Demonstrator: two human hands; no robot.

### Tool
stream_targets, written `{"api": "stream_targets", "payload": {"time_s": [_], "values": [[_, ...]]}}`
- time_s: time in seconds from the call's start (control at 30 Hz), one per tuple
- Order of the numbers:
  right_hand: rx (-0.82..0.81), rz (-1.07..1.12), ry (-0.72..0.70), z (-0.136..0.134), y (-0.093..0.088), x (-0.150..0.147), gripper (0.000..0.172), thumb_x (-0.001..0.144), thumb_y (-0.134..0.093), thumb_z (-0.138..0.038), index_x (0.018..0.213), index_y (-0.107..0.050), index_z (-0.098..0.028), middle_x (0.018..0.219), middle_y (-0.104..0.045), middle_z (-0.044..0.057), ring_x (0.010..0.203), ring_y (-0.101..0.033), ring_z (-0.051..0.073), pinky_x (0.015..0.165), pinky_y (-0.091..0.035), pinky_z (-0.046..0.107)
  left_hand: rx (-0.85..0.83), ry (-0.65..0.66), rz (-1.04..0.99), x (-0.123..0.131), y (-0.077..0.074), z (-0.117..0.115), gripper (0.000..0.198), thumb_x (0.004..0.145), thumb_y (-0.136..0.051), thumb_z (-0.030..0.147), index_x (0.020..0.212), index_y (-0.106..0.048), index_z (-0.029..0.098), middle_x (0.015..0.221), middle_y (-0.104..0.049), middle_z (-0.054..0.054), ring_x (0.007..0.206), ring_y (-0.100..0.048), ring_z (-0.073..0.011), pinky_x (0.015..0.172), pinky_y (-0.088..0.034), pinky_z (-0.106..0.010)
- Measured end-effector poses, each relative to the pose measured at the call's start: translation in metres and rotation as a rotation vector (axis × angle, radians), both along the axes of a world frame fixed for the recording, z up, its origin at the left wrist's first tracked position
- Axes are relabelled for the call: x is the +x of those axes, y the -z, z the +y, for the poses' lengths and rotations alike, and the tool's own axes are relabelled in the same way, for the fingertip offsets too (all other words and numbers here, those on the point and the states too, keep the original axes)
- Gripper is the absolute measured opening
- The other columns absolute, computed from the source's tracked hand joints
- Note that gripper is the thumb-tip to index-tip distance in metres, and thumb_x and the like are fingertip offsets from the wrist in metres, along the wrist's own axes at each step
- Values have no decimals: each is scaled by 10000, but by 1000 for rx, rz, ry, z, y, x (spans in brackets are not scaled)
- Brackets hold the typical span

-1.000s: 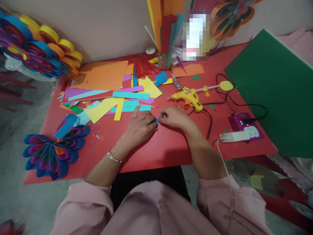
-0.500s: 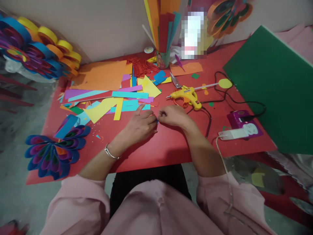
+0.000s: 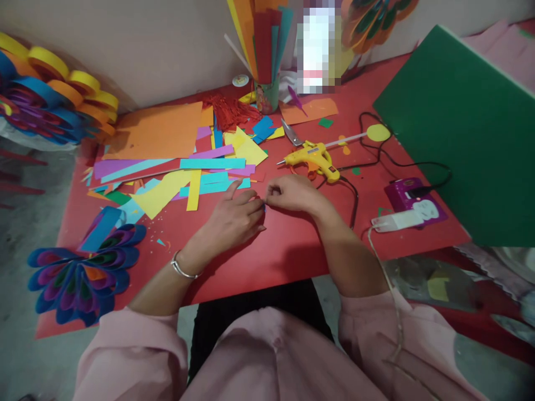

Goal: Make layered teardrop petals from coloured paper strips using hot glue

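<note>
Close together over the red table (image 3: 288,245), my two hands meet at their fingertips. A tiny blue piece (image 3: 264,207), perhaps paper, shows between them; the fingers hide most of it. My left hand (image 3: 237,216), a silver bangle on its wrist, is closed at the piece with its outer finger raised. Thumb and fingers of my right hand (image 3: 289,194) are pinched together at the other side. Just beyond the right hand lies a yellow glue gun (image 3: 313,160) with a glue stick in its back. Scissors (image 3: 291,133) rest behind it, partly covered.
Coloured paper strips (image 3: 213,164) and an orange sheet (image 3: 154,131) lie at the left. A quilled paper flower (image 3: 83,273) sits near the front-left edge. On the right are a purple power socket (image 3: 409,203), black cord and a large green board (image 3: 455,139). A cup (image 3: 266,97) holds paper strips.
The view has shifted slightly, so the table's contents sit a little further left in the picture. Both hands keep nearly the same pose at the blue piece.
</note>
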State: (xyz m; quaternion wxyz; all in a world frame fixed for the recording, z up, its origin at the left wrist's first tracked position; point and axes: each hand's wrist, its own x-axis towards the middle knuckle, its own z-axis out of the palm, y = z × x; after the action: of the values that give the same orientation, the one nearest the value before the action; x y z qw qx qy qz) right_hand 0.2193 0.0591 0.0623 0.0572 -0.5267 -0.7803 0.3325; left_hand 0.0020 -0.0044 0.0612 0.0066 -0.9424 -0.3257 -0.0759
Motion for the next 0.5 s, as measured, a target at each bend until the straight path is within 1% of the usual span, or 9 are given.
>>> {"api": "stream_targets", "payload": {"time_s": [0.07,0.1,0.17,0.23,0.3,0.37,0.5], "values": [[38,52,54,3,5,-1,154,945,-669,-319,929,-791,-226,905,-797,18,799,-635,169,677,-324,315,0,7,6,1,-2,0,118,1004,-752,299,1053,-811,208,1111,-801,-111,1236,-697,-341,1349,-283,-740],[68,65,84,5,9,-2,201,976,-649,-353,921,-788,-219,900,-790,23,791,-621,169,669,-312,319,-2,9,12,1,-2,0,129,1010,-747,307,1052,-809,202,1091,-799,-112,1229,-698,-342,1344,-291,-740],[140,51,139,6,16,-6,319,1029,-599,-421,877,-781,-208,863,-769,35,755,-578,172,650,-273,338,-5,13,29,1,-4,0,155,1021,-737,323,1056,-807,189,1081,-800,-116,1219,-699,-346,1324,-319,-739],[217,11,170,6,22,-11,365,1047,-560,-415,848,-777,-199,829,-750,47,730,-541,178,644,-233,355,-7,13,36,0,-4,0,172,1025,-735,333,1059,-806,181,1103,-804,-122,1217,-697,-350,1299,-350,-736],[276,-29,174,4,26,-14,338,1030,-552,-357,845,-785,-197,819,-744,57,730,-531,184,649,-214,360,-10,12,35,-1,-4,1,177,1023,-740,342,1062,-807,182,1124,-808,-124,1220,-695,-354,1282,-370,-730],[297,-59,166,2,26,-16,298,997,-568,-316,845,-795,-198,816,-746,64,735,-534,190,654,-212,359,-13,10,28,-1,-4,2,174,1019,-744,347,1061,-809,190,1122,-810,-121,1213,-696,-352,1278,-381,-717],[297,-102,134,-2,24,-17,272,955,-605,-319,820,-806,-194,789,-749,76,714,-535,197,639,-209,361,-31,7,21,1,-4,1,163,1010,-747,337,1054,-814,195,1061,-802,-116,1180,-696,-343,1266,-411,-686]]}}
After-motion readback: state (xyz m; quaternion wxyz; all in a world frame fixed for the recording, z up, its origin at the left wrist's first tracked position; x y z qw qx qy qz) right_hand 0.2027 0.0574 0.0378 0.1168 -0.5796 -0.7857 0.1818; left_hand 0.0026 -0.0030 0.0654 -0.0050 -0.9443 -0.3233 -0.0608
